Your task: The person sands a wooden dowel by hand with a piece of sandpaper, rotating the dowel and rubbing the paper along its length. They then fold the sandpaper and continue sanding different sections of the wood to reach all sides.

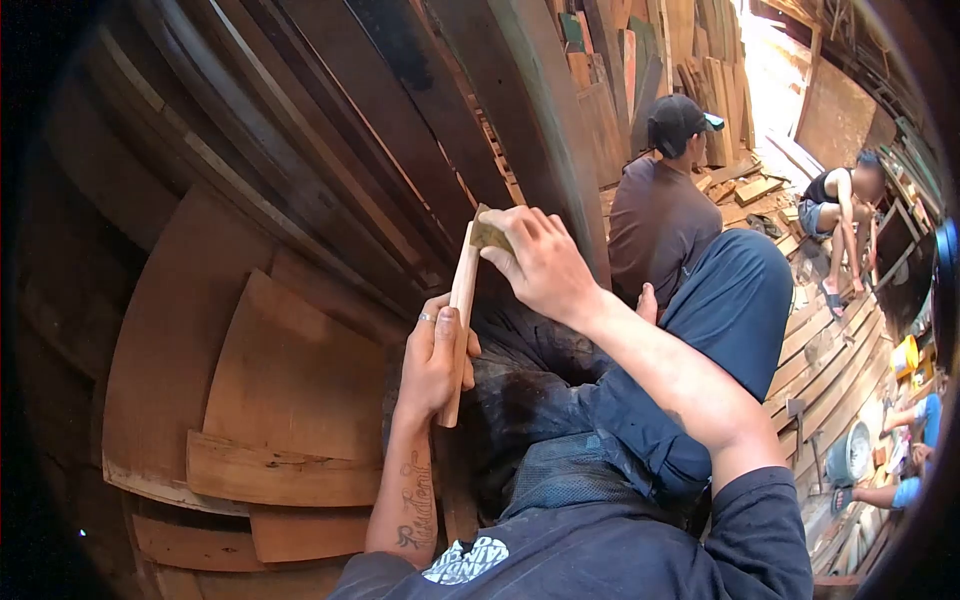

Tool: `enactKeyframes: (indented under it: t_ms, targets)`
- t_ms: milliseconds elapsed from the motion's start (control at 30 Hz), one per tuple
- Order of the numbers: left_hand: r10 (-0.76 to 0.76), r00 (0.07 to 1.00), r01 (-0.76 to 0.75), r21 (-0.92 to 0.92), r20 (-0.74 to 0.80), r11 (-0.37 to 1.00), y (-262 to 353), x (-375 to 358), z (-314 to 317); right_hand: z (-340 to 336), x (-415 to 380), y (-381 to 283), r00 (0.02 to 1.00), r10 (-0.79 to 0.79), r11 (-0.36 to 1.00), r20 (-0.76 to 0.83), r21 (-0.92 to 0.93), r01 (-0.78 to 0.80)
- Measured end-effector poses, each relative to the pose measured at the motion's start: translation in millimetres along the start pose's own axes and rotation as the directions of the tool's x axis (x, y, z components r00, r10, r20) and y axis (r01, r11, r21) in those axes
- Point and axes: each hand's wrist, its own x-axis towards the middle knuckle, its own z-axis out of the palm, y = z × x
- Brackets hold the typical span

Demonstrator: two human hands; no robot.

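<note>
My left hand (432, 358) is wrapped round the middle of a narrow, pale wooden strip (464, 277), which stands nearly upright with its upper end tilted slightly right. A ring shows on one finger of that hand. Between the fingers and thumb of my right hand (545, 258) is a folded brownish piece of sandpaper (489, 237). It lies against the upper end of the strip. The strip's lower end juts out below my left hand, over my lap.
Dark boards (420, 110) lean close in front, and broad wooden panels (290, 380) stand at my left. A person in a cap (660, 210) sits ahead to the right. Farther off, another person (840, 205) crouches. A grey bucket (850, 455) and a hammer (797, 412) are at the right.
</note>
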Motion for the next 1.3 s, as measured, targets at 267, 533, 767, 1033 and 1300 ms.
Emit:
enactKeyframes:
  t_ms: [267,533,767,1033,1300]
  targets:
    - [0.003,1.0,-0.003,0.008,-0.005,1.0,-0.4,1.3,-3.9,-0.5,-6.6,-19.5,0.989,0.043,0.996,0.143,0.07,-0.054]
    - [0.051,0.997,-0.051,0.01,-0.054,0.999,-8.8,4.3,-6.2,4.3,-24.7,-47.5,0.983,-0.132,0.99,0.126,0.067,0.124]
    - [0.029,0.998,-0.027,0.043,-0.05,0.999,1.1,1.4,0.3,-8.0,2.8,-14.9,0.999,0.032,0.99,0.04,0.135,-0.037]
    - [0.045,0.997,-0.041,0.052,-0.064,0.998,1.2,0.3,3.5,-5.3,7.9,-13.4,0.996,0.085,0.982,-0.022,0.172,-0.08]
    - [0.068,0.994,-0.066,0.029,-0.086,0.997,-5.6,3.7,-2.5,0.9,-13.6,-47.0,0.998,0.002,0.959,0.071,0.284,-0.022]
